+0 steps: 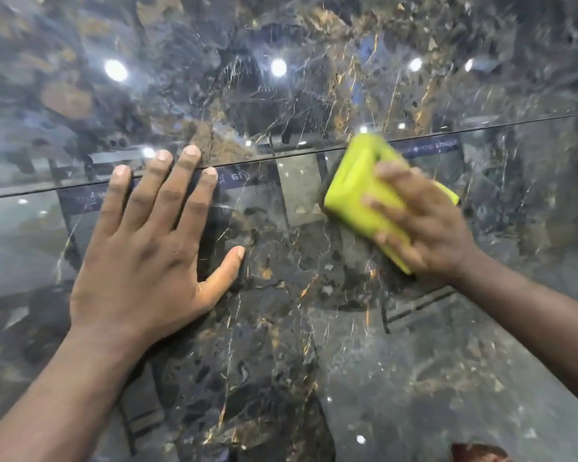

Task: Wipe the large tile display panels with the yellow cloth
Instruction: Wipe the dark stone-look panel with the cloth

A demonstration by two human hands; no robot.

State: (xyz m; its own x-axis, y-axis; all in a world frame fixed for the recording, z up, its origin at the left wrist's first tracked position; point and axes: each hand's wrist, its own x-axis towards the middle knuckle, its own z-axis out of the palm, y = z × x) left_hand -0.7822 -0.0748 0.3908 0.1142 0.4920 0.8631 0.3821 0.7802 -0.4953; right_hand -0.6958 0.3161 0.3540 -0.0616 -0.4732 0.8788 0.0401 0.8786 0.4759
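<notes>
Left hand (144, 248): lies flat, palm down, on the lower tile panel (281, 345). Fingers straight and spread wide, thumb angled out toward the right hand. Holds nothing. Middle and ring fingertips (191, 151) cross the seam (281, 155) onto the upper tile panel (214, 88). The little and index fingertips stop at or just short of it.

Right hand (427, 228): presses a folded yellow cloth (357, 195) against the glossy surface, level with the left hand and well apart from it. Fingers laid roughly straight across the back of the cloth, tips pointing toward the left hand. Motion-blurred, so thumb position cannot be told.

Yellow cloth: sits under the right hand's fingers, sticking out past the fingertips toward the left hand. Top corner reaches the seam, and the rest lies on the lower panel.

Both panels: dark marble pattern with gold veins. Reflected ceiling lights (116, 70) show above the left hand's fingertips.
</notes>
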